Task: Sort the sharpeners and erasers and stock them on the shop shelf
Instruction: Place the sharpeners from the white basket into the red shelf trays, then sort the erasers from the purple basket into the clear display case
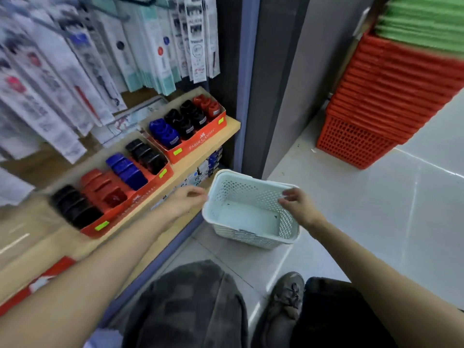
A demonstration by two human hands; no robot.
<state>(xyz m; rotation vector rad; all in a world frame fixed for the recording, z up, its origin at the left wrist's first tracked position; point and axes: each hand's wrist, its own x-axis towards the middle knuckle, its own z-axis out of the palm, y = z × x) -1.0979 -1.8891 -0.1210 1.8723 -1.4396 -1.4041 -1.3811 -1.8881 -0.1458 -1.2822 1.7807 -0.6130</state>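
Observation:
A pale perforated plastic basket (251, 237) sits on the floor in the middle, and nothing shows inside it. My left hand (187, 200) grips its left rim. My right hand (298, 203) holds the right rim with curled fingers. On the wooden shelf (190, 162) to the left stand two red display boxes. The near box (130, 199) holds rows of black, red and blue sharpeners or erasers. The far box (198, 141) holds blue, black and red ones.
Packaged pens (155, 46) hang on hooks above the shelf. A tall stack of red baskets (381, 109) with green ones on top stands at the right. My knees and a shoe (286, 307) are at the bottom. Grey tiled floor spreads to the right.

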